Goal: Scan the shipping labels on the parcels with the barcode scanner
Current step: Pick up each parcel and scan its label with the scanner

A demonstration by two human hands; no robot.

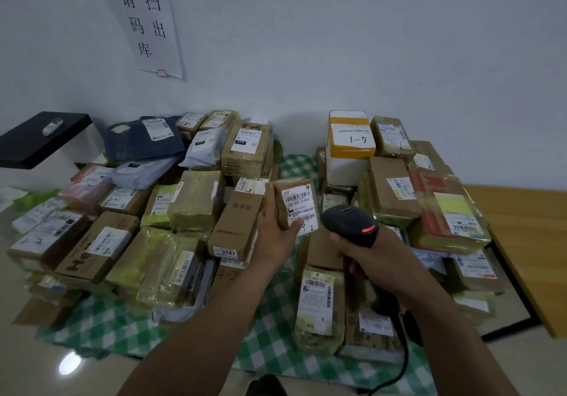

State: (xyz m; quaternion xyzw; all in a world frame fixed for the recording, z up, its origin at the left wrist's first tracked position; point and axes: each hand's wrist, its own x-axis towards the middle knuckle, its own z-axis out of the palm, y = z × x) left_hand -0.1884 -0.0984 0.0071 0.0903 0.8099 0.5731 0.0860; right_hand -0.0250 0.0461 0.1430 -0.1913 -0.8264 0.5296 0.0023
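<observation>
Checked cloth (101, 319), parcels (236, 220) apparently heaped.

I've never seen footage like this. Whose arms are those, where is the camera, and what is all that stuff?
There is no machine here: a person wears a camera on the head, so the single picture looks down over their own arms. The left hand holds up a small brown parcel with its shipping label facing the camera. The right hand grips a black barcode scanner, its red light on, beside that label. Below, many more labelled parcels lie piled on a green checked cloth.
</observation>
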